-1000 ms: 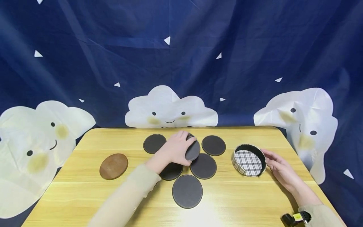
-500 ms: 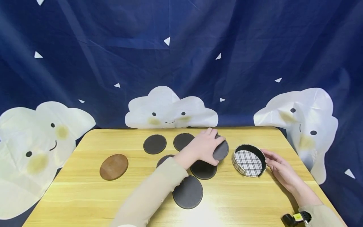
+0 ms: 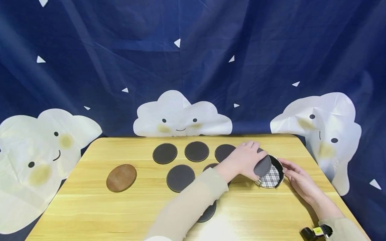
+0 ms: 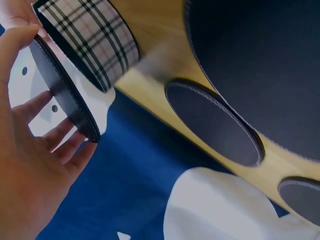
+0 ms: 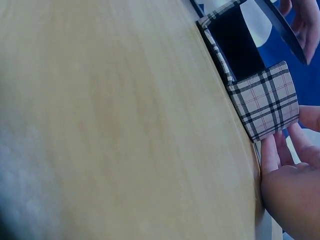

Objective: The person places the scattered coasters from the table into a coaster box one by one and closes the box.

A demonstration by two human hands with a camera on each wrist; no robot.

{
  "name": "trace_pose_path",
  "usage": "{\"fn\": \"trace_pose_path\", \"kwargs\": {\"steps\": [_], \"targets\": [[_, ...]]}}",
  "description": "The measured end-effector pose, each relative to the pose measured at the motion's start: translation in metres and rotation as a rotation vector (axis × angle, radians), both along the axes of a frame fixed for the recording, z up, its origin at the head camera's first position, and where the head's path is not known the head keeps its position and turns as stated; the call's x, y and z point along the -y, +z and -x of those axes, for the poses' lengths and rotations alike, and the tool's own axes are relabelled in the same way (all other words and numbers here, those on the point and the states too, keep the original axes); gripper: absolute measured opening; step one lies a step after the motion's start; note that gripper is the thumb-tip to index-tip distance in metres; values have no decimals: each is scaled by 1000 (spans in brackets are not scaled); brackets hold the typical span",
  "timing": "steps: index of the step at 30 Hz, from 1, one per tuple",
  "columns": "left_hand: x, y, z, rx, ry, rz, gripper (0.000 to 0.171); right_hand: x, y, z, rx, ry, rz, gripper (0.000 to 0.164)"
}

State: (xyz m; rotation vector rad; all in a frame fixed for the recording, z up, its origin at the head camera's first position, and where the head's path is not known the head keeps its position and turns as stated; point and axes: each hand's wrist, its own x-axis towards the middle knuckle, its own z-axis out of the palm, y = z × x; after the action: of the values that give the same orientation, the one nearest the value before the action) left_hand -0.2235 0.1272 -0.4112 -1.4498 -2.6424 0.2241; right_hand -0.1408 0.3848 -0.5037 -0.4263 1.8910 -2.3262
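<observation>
A thin black round coaster (image 3: 263, 166) is gripped at its edges by my left hand (image 3: 243, 160), the thumb on one side and fingers on the other. It hangs tilted over the left part of a round coaster holder (image 3: 278, 166) with plaid covering and a black inner wall. In the left wrist view, the coaster's flat face is toward the holder's opening. My right hand (image 3: 301, 183) holds the holder's right side by its wall, fingertips against the plaid (image 5: 267, 102) in the right wrist view. The holder's left rim is hidden behind the left hand.
Several black coasters lie flat on the wooden table (image 3: 90, 211), among them one at back left (image 3: 165, 153) and one in the middle (image 3: 181, 178). The left forearm covers parts of two others. A brown round disc (image 3: 121, 178) lies at the left. A blue curtain (image 3: 193, 67) hangs behind.
My left hand has carried the black coaster rightward, from above the middle coasters to over the holder. The right hand and the holder have stayed in place.
</observation>
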Motion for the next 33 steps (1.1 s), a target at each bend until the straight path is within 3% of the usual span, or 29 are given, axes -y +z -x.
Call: {"fn": "trace_pose_path", "kwargs": {"steps": [10,22,33], "targets": [[-30,-6,-11,-28,7,23,88,0,2,0,-21,18,0,56],[-43,-18,-12,25,49,53,87,-1,2,0,-14,21,-11,55],[-52,-32,-17,-11,54,103,82,1,-1,0,-69,42,22,56]]}}
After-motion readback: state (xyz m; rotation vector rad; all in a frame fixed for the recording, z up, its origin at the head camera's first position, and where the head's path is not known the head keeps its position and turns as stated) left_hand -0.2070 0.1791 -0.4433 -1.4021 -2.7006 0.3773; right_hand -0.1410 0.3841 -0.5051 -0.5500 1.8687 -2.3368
